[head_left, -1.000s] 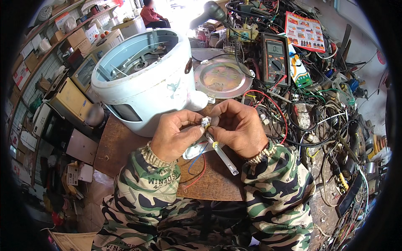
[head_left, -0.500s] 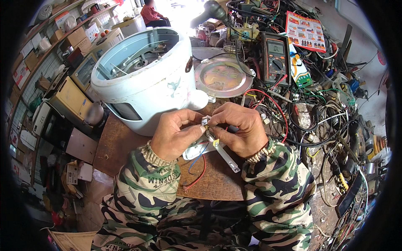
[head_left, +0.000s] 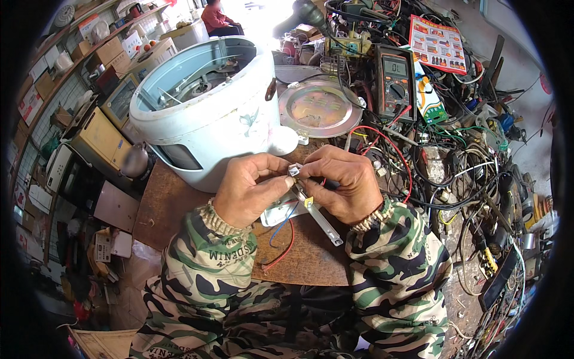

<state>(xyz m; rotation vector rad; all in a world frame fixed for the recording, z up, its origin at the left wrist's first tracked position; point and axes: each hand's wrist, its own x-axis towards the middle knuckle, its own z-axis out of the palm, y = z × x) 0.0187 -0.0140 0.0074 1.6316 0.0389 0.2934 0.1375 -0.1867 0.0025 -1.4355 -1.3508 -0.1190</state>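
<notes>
My left hand [head_left: 250,190] and my right hand [head_left: 341,182] meet over the brown wooden bench [head_left: 170,200], fingertips nearly touching. Between them both grips are pinched on a small silver metal part [head_left: 294,170], which sits at the top end of a thin flat metal strip [head_left: 317,214]. The strip slants down and toward my right from the fingers, with a small yellow tag on it, and its lower end lies free above the bench. Under my hands rests a pale flat plate [head_left: 276,210], partly hidden by my left palm; thin blue and red wires [head_left: 281,242] curl out from beneath it across the wood toward my left sleeve.

Just beyond my left hand stands a pale blue round cooker body [head_left: 206,113], tilted so its open inside shows. Beside it, to my right, lies a round silvery metal heating plate [head_left: 318,109]. Further right a dark handheld multimeter [head_left: 394,84] stands with red leads running from it, and beyond that a tangle of dark cables [head_left: 472,173] covers the bench. A person in a red top [head_left: 218,18] sits far off at the back.
</notes>
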